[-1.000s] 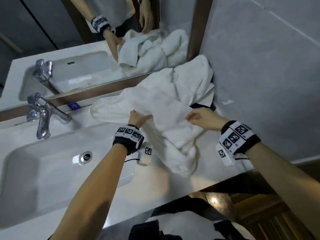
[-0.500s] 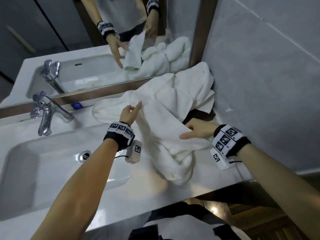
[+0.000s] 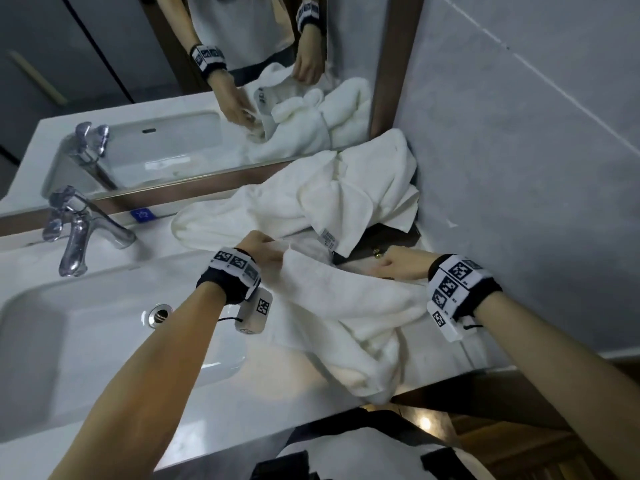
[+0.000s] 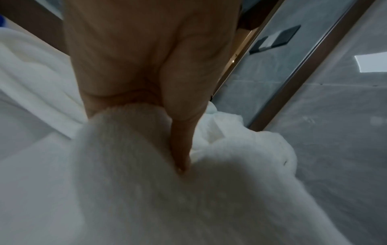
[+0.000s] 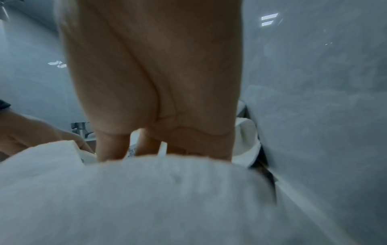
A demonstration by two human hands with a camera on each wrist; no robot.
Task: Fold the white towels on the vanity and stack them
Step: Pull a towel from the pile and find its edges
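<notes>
A white towel (image 3: 349, 306) hangs crumpled over the front edge of the white vanity (image 3: 194, 424), right of the sink. My left hand (image 3: 265, 249) pinches its upper left corner; in the left wrist view the thumb (image 4: 181, 149) presses into the white towel (image 4: 136, 190). My right hand (image 3: 394, 265) grips the same top edge further right, fingers curled; in the right wrist view its fingers (image 5: 111, 145) dip behind the towel's edge (image 5: 167, 190). A heap of more white towels (image 3: 329, 199) lies in the back right corner against the mirror.
The sink basin (image 3: 86, 327) and chrome faucet (image 3: 78, 237) lie to the left. A mirror (image 3: 156, 81) backs the vanity and a grey wall (image 3: 519, 168) closes the right side. A dark brown object (image 3: 391, 237) shows under the towel heap.
My left hand, fingers spread half a second ago, now grips the towel's corner. The right hand shifted slightly right along the edge. The towel has come away from the heap.
</notes>
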